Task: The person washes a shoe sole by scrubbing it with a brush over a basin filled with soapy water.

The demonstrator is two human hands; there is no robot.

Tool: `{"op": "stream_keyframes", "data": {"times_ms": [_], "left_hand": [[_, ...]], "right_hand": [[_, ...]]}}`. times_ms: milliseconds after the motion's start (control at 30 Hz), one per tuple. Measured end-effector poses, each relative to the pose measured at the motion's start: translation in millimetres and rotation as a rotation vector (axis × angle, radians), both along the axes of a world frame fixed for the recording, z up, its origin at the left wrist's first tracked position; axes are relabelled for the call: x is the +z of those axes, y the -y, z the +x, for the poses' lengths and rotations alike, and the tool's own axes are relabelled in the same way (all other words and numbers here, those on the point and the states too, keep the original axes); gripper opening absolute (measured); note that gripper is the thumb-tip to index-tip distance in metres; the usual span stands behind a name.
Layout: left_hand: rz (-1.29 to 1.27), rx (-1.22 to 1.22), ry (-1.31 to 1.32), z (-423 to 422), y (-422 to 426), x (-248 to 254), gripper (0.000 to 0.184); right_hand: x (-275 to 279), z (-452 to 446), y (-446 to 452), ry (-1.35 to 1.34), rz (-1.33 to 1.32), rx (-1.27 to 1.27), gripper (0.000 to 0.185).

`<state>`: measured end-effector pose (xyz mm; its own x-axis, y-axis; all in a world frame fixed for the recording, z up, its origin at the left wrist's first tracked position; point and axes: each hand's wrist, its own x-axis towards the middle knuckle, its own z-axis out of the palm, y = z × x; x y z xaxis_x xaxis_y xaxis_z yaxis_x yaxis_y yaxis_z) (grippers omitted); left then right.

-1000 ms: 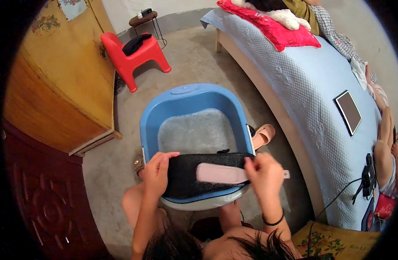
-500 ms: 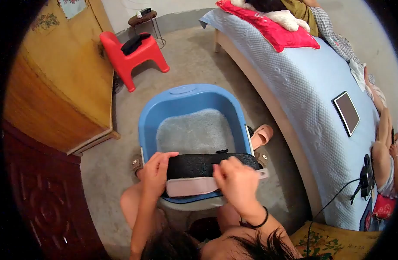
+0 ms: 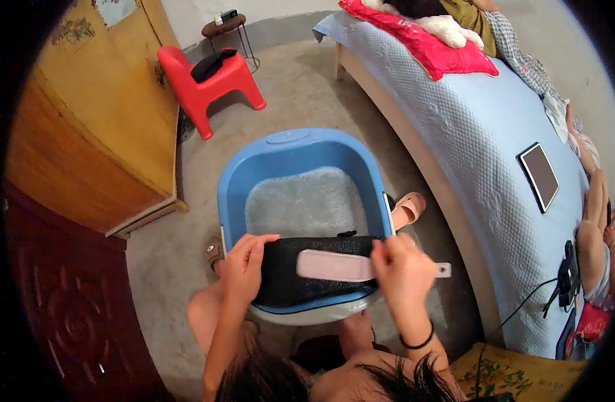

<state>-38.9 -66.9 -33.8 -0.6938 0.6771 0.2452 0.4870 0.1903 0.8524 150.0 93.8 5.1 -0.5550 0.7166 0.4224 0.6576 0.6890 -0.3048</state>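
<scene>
A blue basin (image 3: 237, 174) holds cloudy, sudsy water (image 3: 304, 204). Black wet-looking cloth (image 3: 287, 288) is draped over the basin's near rim. At the cloth's left end, my left hand (image 3: 244, 268) is closed on it, thumb and fingers along the edge. My right hand (image 3: 408, 271) grips the handle of a pale pink scrub brush (image 3: 331, 265), whose hanging hole sticks out to the right. The brush lies flat against the cloth, back facing up, so its bristles are hidden. A small black bit (image 3: 347, 234) shows just beyond the cloth.
A bed with a light blue quilt (image 3: 441, 127) runs along the right, a tablet (image 3: 539, 177) on it. People's limbs show at the far right. A red plastic chair (image 3: 217, 84) and a wooden cabinet (image 3: 113, 120) stand at left. A pink shoe (image 3: 408, 209) is beside the basin.
My right hand has slid the brush to the right and slightly away from me over the cloth. More of the cloth's near side now shows. My left hand has stayed nearly in place.
</scene>
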Motion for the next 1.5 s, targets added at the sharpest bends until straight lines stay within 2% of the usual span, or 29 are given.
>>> {"op": "stream_keyframes", "data": {"times_ms": [100, 200, 367, 467, 667, 767, 867, 967, 1067, 1133, 1233, 1400, 1500], "left_hand": [[-0.017, 0.004, 0.024, -0.5, 0.6, -0.8, 0.030], [-0.047, 0.006, 0.050, -0.1, -0.2, 1.8, 0.032], [-0.073, 0.011, 0.072, 2.5, 0.0, 5.5, 0.034], [-0.079, 0.015, 0.068, 3.6, -0.2, 8.3, 0.033], [0.012, -0.001, 0.000, -0.3, -0.9, -0.3, 0.029], [-0.019, 0.007, 0.029, 0.3, -0.4, 2.2, 0.029], [-0.016, -0.026, 0.044, -2.2, 1.0, -0.1, 0.029], [0.001, -0.011, 0.075, 0.6, 0.2, 2.2, 0.029], [-0.018, 0.003, 0.038, 4.2, -2.0, 7.9, 0.032], [-0.014, -0.006, 0.050, 3.2, -0.9, 7.6, 0.032], [0.009, -0.014, 0.045, 1.2, -1.2, 3.2, 0.030], [0.013, -0.008, 0.055, -0.9, -2.0, -1.5, 0.029], [-0.031, 0.004, 0.070, -1.0, -1.9, -0.3, 0.029]], "right_hand": [[-4.5, -24.8, 18.4, -0.080, -0.093, 0.190, 0.027], [-2.8, -27.8, 28.7, -0.097, -0.075, 0.214, 0.030], [-7.7, 19.7, -18.6, -0.067, -0.222, -0.091, 0.027], [-3.7, 39.8, -33.2, -0.062, -0.205, -0.226, 0.025], [-5.6, 0.5, 1.0, -0.069, -0.024, 0.014, 0.026], [-9.9, -18.7, 22.9, -0.054, -0.036, 0.197, 0.025], [-8.4, -18.1, 32.7, -0.111, -0.036, 0.239, 0.027], [-8.5, 2.1, 14.3, -0.106, -0.108, 0.113, 0.027], [-10.8, 30.1, -14.4, -0.117, -0.108, -0.123, 0.026], [-7.7, 40.1, -26.3, -0.083, -0.057, -0.176, 0.026], [-9.0, 30.9, -17.8, -0.143, -0.048, -0.155, 0.031], [-5.6, -11.5, 23.8, -0.088, -0.041, 0.154, 0.029], [-10.7, -22.1, 37.0, -0.069, -0.040, 0.283, 0.021]]}}
